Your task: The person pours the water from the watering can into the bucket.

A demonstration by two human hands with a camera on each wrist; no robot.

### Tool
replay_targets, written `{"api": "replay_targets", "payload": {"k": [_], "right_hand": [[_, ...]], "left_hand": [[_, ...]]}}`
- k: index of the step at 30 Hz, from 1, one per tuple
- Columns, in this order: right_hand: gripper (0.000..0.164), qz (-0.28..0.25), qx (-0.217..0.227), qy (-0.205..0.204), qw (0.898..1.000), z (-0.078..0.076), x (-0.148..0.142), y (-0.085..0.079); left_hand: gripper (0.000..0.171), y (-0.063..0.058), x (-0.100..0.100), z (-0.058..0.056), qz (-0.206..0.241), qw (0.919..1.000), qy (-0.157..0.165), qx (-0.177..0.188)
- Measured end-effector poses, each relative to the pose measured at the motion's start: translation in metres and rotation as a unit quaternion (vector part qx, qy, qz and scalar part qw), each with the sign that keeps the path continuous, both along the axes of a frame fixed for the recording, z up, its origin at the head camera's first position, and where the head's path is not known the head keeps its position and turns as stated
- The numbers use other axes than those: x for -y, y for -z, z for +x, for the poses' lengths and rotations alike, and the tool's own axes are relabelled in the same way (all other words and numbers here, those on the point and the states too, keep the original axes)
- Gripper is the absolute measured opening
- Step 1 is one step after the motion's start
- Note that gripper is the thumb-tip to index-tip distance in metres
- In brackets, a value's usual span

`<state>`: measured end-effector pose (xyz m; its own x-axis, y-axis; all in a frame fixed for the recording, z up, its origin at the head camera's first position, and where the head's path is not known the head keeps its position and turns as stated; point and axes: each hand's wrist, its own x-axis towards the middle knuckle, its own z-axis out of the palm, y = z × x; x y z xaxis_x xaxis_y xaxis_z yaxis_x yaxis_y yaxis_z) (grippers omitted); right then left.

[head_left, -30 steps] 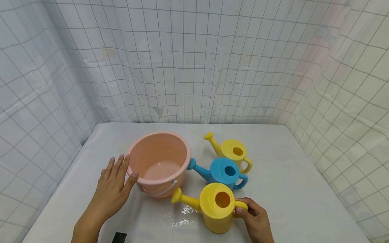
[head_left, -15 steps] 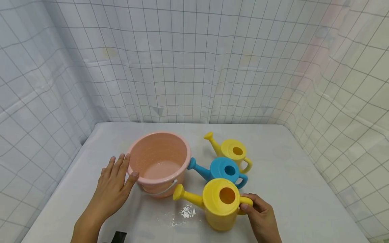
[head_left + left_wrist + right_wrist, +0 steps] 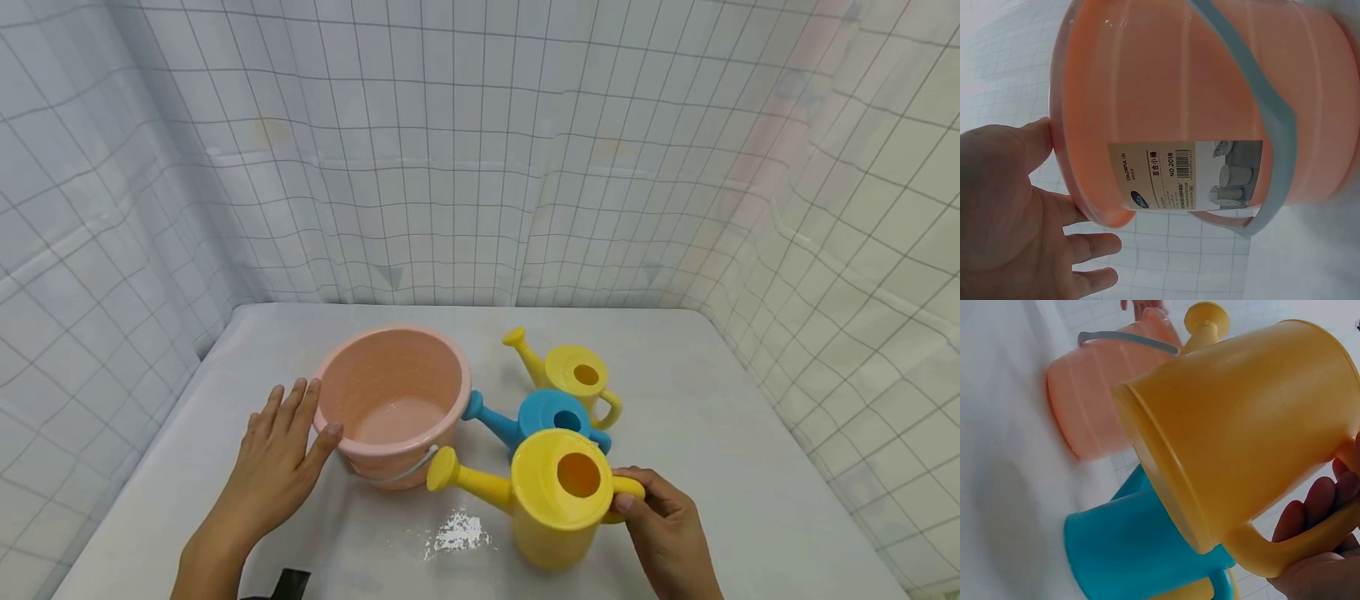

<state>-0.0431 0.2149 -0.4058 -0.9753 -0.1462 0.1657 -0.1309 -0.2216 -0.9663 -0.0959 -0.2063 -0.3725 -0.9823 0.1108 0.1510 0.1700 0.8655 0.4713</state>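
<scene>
My right hand (image 3: 667, 529) grips the handle of a yellow watering can (image 3: 553, 537). The can hangs over the table, its base raised above a shadow in the right wrist view; its spout points left toward a pink bucket (image 3: 397, 362). My left hand (image 3: 273, 475) lies along the bucket's left side, fingers extended. Thumb and fingertips meet the rim in the left wrist view. Behind the held can stands a blue watering can (image 3: 551, 410), partly covered by it. Farther back is a second yellow watering can (image 3: 576, 367).
A shiny wet-looking patch (image 3: 459, 532) lies on the white table (image 3: 750, 500) in front of the bucket. The bucket's grey handle (image 3: 1282, 131) hangs down its side. Grid-patterned curtains (image 3: 480, 167) enclose the table. A small black object (image 3: 291, 583) shows at the bottom edge.
The right hand has raised the yellow watering can and shifted it rightward, overlapping more of the blue can and uncovering the wet patch. The left hand and bucket stay nearly still.
</scene>
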Motion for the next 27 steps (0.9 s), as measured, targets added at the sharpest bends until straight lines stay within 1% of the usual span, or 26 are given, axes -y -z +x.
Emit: {"api": "replay_targets", "payload": {"k": [5, 10, 14, 18, 23, 27], "right_hand": [[0.029, -0.011, -0.009, -0.011, 1.000, 0.000, -0.004, -0.012], [0.030, -0.004, -0.018, -0.011, 1.000, -0.003, -0.007, -0.025], [0.033, -0.020, -0.064, -0.026, 0.997, -0.008, -0.008, -0.033], [0.037, -0.046, -0.110, -0.053, 0.991, -0.014, -0.008, -0.038], [0.037, -0.070, -0.145, -0.078, 0.984, -0.023, -0.008, -0.044], [0.037, -0.073, -0.157, -0.086, 0.981, -0.029, -0.007, -0.048]], "left_hand": [[0.069, -0.001, 0.001, -0.001, 0.002, 1.0000, 0.001, -0.001], [0.070, 0.000, 0.001, -0.002, 0.006, 1.0000, 0.000, 0.002], [0.070, 0.001, 0.001, -0.002, 0.008, 1.0000, -0.003, 0.003], [0.070, 0.001, 0.000, -0.002, 0.009, 1.0000, -0.005, 0.000], [0.070, 0.002, -0.001, -0.002, 0.010, 0.9999, -0.006, -0.003], [0.070, 0.002, -0.001, -0.001, 0.010, 0.9999, -0.008, -0.006]]}}
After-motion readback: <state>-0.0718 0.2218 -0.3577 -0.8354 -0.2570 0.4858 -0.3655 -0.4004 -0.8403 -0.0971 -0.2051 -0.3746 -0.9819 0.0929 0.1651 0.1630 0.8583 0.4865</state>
